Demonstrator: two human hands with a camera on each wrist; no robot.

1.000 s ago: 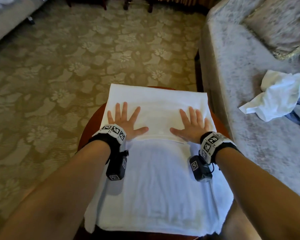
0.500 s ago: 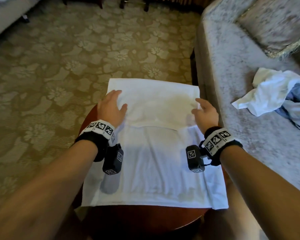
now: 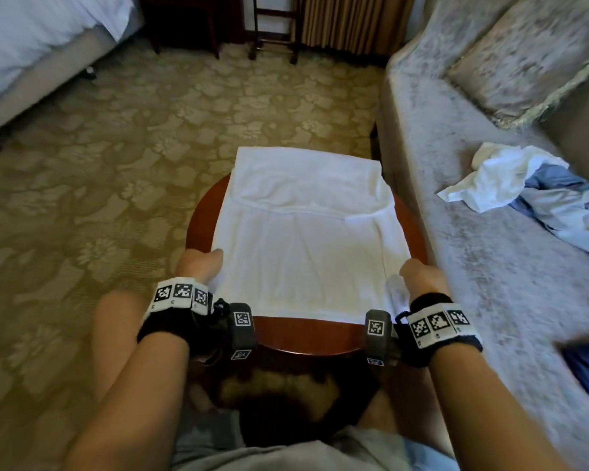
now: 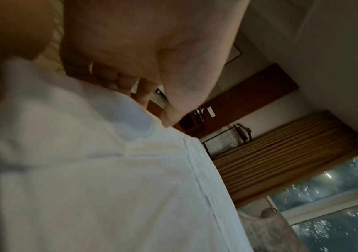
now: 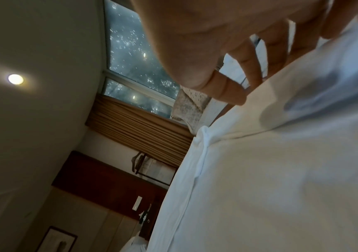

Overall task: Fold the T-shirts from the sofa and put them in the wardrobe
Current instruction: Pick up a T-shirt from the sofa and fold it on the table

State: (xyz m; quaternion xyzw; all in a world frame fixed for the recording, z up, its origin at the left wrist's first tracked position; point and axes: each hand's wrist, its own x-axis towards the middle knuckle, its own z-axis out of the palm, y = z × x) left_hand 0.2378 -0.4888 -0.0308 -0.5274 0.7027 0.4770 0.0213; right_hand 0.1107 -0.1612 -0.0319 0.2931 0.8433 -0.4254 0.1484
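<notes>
Two hands: both held the white T-shirt (image 3: 306,253) at its side edges, near the hem closest to the person.
Left hand (image 3: 199,266): gripped the shirt's left edge, thumb on top of the cloth and fingers (image 4: 117,80) curled under it (the left wrist view showed the fabric bunched against them).
Right hand (image 3: 422,275): gripped the shirt's right edge in the same manner, with fingers (image 5: 249,63) bent round the fabric and tucked below it.
White T-shirt: lay flat on the round wooden table (image 3: 306,338), its far part already folded back over the body so that a doubled band crossed the shirt's far end; that far end overhung the table's edge.
Round wooden table: showed bare wood beyond the shirt's near hem and at both of the shirt's sides.
Sofa (image 3: 490,266): stood just to the right of the shirt, touching or nearly touching the table (which one I cannot tell).
Other clothes (image 3: 510,185): a crumpled white and pale blue heap on the sofa seat, to the right of the shirt and well apart from it.
Cushion (image 3: 524,52): on the sofa, beyond the heap.
Patterned carpet (image 3: 116,164): left of and beyond the shirt.
Bed (image 3: 41,39): far to the shirt's left.
</notes>
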